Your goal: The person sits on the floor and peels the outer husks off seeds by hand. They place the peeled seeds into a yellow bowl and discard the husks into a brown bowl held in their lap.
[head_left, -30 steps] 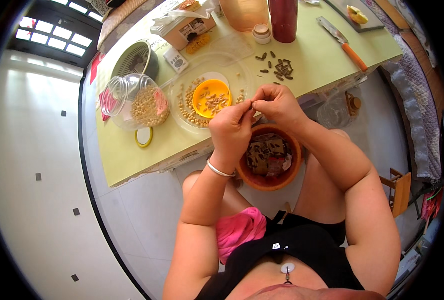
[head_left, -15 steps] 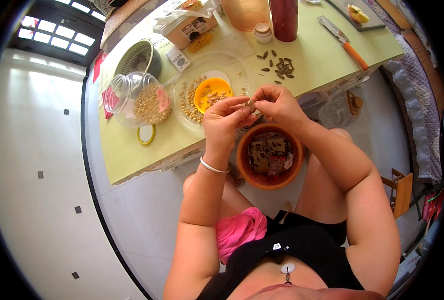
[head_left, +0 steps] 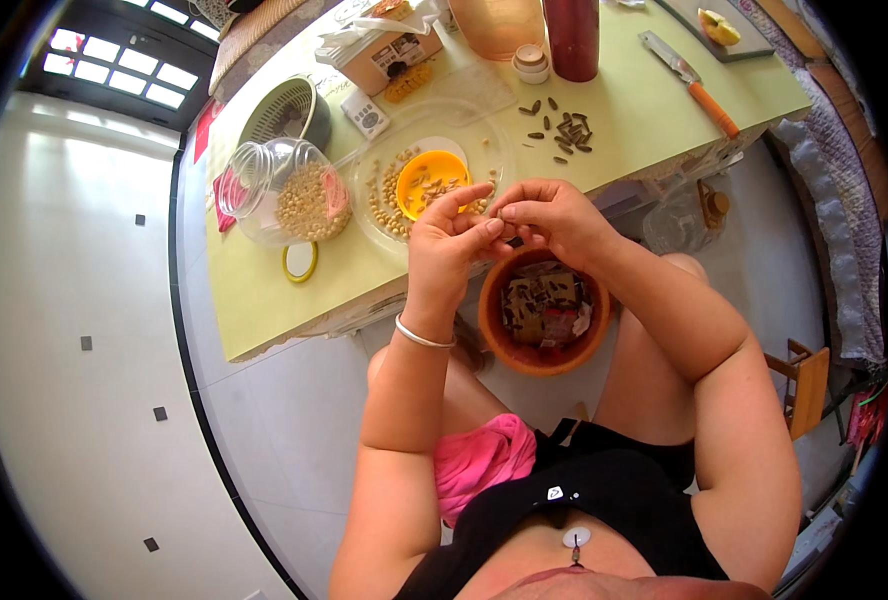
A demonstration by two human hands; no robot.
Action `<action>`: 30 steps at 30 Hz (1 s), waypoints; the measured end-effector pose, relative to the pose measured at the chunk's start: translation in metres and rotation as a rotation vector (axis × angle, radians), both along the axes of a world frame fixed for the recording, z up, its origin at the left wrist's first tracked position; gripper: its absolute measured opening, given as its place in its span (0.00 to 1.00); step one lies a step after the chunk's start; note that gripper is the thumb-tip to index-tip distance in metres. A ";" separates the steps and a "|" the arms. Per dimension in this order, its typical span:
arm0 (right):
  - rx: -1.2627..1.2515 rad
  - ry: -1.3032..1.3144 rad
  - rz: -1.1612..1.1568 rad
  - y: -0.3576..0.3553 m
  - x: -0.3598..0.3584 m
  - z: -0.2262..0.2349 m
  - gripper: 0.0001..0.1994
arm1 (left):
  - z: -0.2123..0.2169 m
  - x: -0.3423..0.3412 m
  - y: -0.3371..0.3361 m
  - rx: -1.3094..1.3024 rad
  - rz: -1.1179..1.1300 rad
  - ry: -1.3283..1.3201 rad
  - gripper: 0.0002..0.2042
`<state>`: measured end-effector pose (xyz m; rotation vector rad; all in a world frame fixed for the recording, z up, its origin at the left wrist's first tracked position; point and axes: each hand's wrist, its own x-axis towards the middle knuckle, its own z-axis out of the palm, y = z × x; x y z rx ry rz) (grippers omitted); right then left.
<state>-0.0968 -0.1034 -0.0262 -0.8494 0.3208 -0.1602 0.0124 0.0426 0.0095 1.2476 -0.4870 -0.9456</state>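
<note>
My left hand (head_left: 446, 245) and my right hand (head_left: 554, 218) meet just off the table's front edge, above a brown bin (head_left: 491, 345). Thumb and forefinger of the right hand pinch a sunflower seed, mostly covered by the fingertips. The left hand's forefinger points up while its thumb and other fingers curl in; what they hold is hidden. Behind the left hand, a yellow bowl (head_left: 404, 187) with pale kernels stands on a clear plastic tray (head_left: 364, 228) strewn with round beige beans. Dark striped sunflower seeds (head_left: 572, 132) lie in a loose pile beyond the right hand.
To the left lies a clear jar (head_left: 309, 200) of beans, near a yellow-rimmed lid (head_left: 301, 262) and a green colander (head_left: 309, 108). A dark red flask (head_left: 574, 45) stands at the back. Rightward are an orange-handled knife (head_left: 709, 105) and a cutting board (head_left: 749, 45) with cut fruit.
My hands have dropped slightly nearer to me. The left forefinger has straightened away from the thumb, and the right fingers have curled lower. The view has shifted a little.
</note>
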 end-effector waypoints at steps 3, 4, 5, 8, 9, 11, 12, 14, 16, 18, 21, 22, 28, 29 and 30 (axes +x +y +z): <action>-0.039 0.001 0.045 0.000 -0.001 0.000 0.05 | 0.001 0.002 0.003 0.030 -0.033 0.038 0.19; -0.022 -0.005 0.052 0.000 -0.001 0.001 0.05 | 0.000 0.002 0.004 0.020 -0.032 0.069 0.18; -0.006 -0.010 0.060 0.000 -0.001 0.002 0.05 | -0.002 0.003 0.004 0.010 -0.030 0.100 0.18; 0.038 -0.017 0.067 0.002 -0.002 0.006 0.04 | -0.001 0.002 0.006 -0.012 -0.007 0.113 0.15; 0.019 -0.017 0.059 0.003 -0.002 0.005 0.05 | 0.001 0.001 0.006 -0.018 0.002 0.104 0.14; -0.018 -0.016 0.045 0.004 -0.002 0.001 0.05 | 0.003 -0.005 0.006 0.010 0.044 -0.092 0.10; -0.021 -0.016 0.048 0.004 -0.002 -0.001 0.05 | 0.004 -0.009 0.005 0.023 0.066 -0.189 0.08; -0.028 -0.016 0.051 0.003 -0.004 -0.003 0.06 | 0.006 -0.018 0.002 0.025 0.118 -0.311 0.06; -0.030 -0.001 0.003 0.009 -0.006 0.002 0.06 | 0.004 -0.021 0.002 0.034 0.173 -0.448 0.06; -0.078 0.018 0.002 0.010 -0.006 0.007 0.06 | 0.000 -0.018 0.005 0.056 0.246 -0.610 0.07; -0.299 0.092 0.072 0.005 -0.009 0.011 0.06 | -0.008 0.004 0.004 0.045 0.421 -0.751 0.07; -0.424 0.132 0.108 0.005 -0.014 0.016 0.07 | -0.012 0.012 0.002 0.072 0.436 -0.806 0.06; -0.912 0.177 0.526 0.014 -0.013 0.014 0.11 | -0.016 0.046 0.011 0.241 0.532 -1.137 0.08; -0.925 0.171 0.546 0.014 -0.015 0.011 0.11 | -0.014 0.045 0.009 0.278 0.524 -1.146 0.08; -0.939 0.164 0.566 0.014 -0.016 0.007 0.12 | -0.011 0.043 0.007 0.315 0.516 -1.154 0.08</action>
